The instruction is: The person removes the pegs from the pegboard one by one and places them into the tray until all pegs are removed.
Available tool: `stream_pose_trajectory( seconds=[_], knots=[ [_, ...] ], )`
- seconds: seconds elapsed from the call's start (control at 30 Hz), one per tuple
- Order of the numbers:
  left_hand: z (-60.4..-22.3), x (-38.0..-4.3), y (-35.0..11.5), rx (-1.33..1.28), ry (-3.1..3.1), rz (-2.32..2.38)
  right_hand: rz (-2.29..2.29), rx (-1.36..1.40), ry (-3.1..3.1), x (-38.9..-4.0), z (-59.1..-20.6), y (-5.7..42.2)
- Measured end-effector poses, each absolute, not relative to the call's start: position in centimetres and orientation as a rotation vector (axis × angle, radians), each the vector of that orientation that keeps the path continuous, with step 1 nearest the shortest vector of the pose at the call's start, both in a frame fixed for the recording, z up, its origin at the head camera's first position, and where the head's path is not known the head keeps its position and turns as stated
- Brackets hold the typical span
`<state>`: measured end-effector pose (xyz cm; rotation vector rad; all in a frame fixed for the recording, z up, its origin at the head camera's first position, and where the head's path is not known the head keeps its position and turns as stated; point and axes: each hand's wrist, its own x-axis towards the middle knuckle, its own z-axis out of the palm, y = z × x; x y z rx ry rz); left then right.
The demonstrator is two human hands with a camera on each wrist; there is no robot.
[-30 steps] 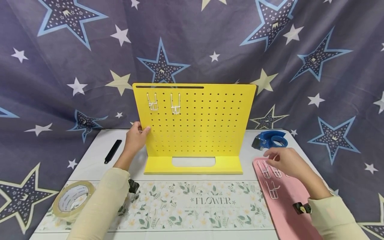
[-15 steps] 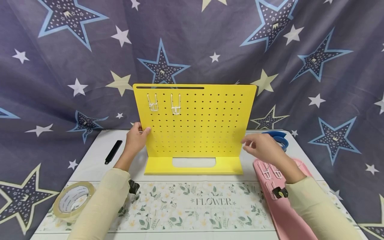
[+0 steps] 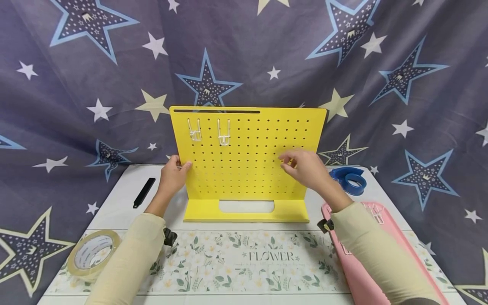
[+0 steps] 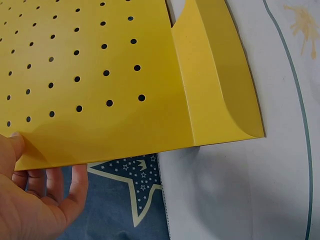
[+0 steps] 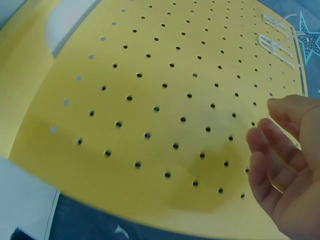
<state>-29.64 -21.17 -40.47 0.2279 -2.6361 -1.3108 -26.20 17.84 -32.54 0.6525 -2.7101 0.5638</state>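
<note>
A yellow pegboard (image 3: pixel 244 169) stands upright on its folded base. Two white wire hooks hang near its top left: one hook (image 3: pixel 195 130) by the corner, the other hook (image 3: pixel 223 132) a little to the right. My left hand (image 3: pixel 173 176) grips the board's left edge, thumb on the front face and fingers behind, as the left wrist view also shows. In front of the board's right half is my right hand (image 3: pixel 305 167), fingers loosely bent. The right wrist view shows nothing between those fingers (image 5: pixel 257 140).
At the right lies a pink tray (image 3: pixel 366 275) with several white wire hooks (image 3: pixel 376 213), partly hidden by my right arm. Behind it sits a blue tape dispenser (image 3: pixel 348 180). A clear tape roll (image 3: pixel 93 254) and a black strip (image 3: pixel 144 192) lie at the left.
My right hand has moved left and up from over the pink tray to in front of the pegboard. The left hand keeps its grip on the board's edge.
</note>
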Motion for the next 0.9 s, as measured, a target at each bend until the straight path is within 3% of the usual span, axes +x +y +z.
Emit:
stream_pose_trajectory(
  seconds=[0.9],
  knots=[
    [-40.5,-29.6,-21.3,0.216,-2.643,-1.296,0.575,0.654,-2.304,-30.4,-32.5,6.0]
  ],
)
